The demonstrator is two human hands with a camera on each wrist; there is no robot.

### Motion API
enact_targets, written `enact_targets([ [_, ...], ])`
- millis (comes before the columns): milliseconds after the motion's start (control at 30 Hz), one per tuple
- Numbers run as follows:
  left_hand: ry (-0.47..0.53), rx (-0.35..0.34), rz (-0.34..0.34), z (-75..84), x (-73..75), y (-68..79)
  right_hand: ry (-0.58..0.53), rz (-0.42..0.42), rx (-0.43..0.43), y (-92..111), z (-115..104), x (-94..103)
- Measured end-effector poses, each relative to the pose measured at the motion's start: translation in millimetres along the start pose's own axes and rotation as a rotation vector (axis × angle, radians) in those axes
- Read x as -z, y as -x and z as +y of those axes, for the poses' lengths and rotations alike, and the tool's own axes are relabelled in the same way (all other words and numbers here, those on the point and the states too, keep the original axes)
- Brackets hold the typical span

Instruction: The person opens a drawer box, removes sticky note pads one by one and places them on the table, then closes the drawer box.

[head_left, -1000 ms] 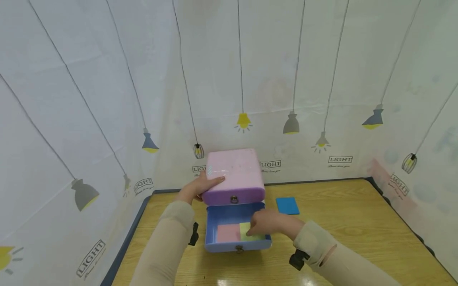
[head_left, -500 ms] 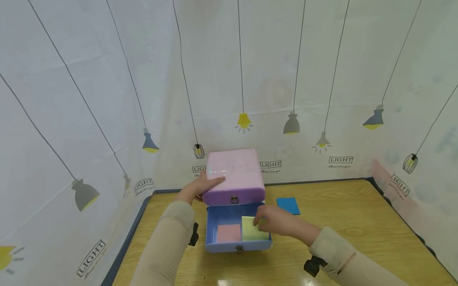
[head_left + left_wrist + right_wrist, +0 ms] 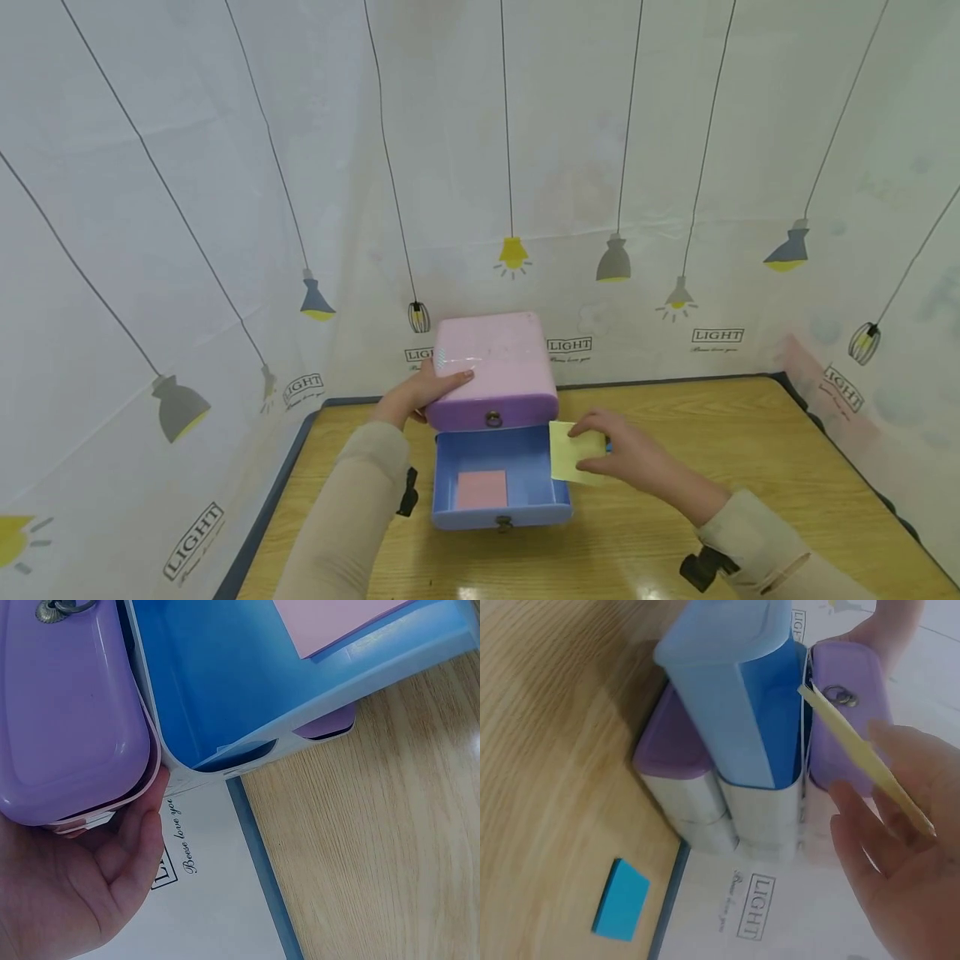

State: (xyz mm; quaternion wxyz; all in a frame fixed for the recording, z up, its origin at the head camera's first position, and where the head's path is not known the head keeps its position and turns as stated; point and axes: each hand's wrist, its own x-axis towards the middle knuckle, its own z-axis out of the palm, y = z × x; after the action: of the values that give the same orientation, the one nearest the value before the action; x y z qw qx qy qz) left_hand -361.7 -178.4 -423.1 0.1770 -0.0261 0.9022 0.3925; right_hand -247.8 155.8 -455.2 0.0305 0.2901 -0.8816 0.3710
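Observation:
A small drawer box (image 3: pixel 491 354) with a pink top and purple drawer fronts stands against the back wall. Its blue drawer (image 3: pixel 467 521) is pulled out, and a pink sticky note pad (image 3: pixel 482 490) lies inside. My left hand (image 3: pixel 420 390) grips the box's upper left side, thumb on top; its fingers curl against the edge in the left wrist view. Just over the drawer's right side, my right hand (image 3: pixel 630 450) pinches a yellow sticky note pad (image 3: pixel 564 454) between thumb and fingers. The pad appears edge-on in the right wrist view.
A blue sticky note pad (image 3: pixel 622 900) lies on the wooden table (image 3: pixel 712 450) right of the box, mostly hidden behind my right hand in the head view. A lower purple drawer (image 3: pixel 675 742) is shut beneath the blue one. Lamp-printed sheeting (image 3: pixel 465 167) surrounds the table.
My right hand has lifted the yellow sticky note pad from the blue drawer and moved it right, past the drawer's side. The left hand stays on the box.

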Motion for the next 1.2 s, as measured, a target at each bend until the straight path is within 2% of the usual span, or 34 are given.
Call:
enact_targets([
  [300,0.005,0.003,-0.004,-2.4,-0.5,-3.6,-0.008,0.093,-0.114,16.1,25.2,-0.4],
  [467,0.028,0.006,-0.004,-1.4,-1.4,-2.2,-0.017,0.117,-0.226,24.4,37.2,-0.6],
  [733,-0.001,-0.004,0.007,-1.3,-1.1,-1.3,0.01,0.105,-0.392,36.9,57.0,-7.5],
  [900,-0.008,0.001,0.009,-3.0,-0.3,-3.3,0.061,0.095,-0.435,44.2,74.7,-12.5],
  [1200,0.016,0.003,-0.004,-2.7,-0.3,-1.1,0.071,0.131,-0.509,56.8,113.7,-18.7],
])
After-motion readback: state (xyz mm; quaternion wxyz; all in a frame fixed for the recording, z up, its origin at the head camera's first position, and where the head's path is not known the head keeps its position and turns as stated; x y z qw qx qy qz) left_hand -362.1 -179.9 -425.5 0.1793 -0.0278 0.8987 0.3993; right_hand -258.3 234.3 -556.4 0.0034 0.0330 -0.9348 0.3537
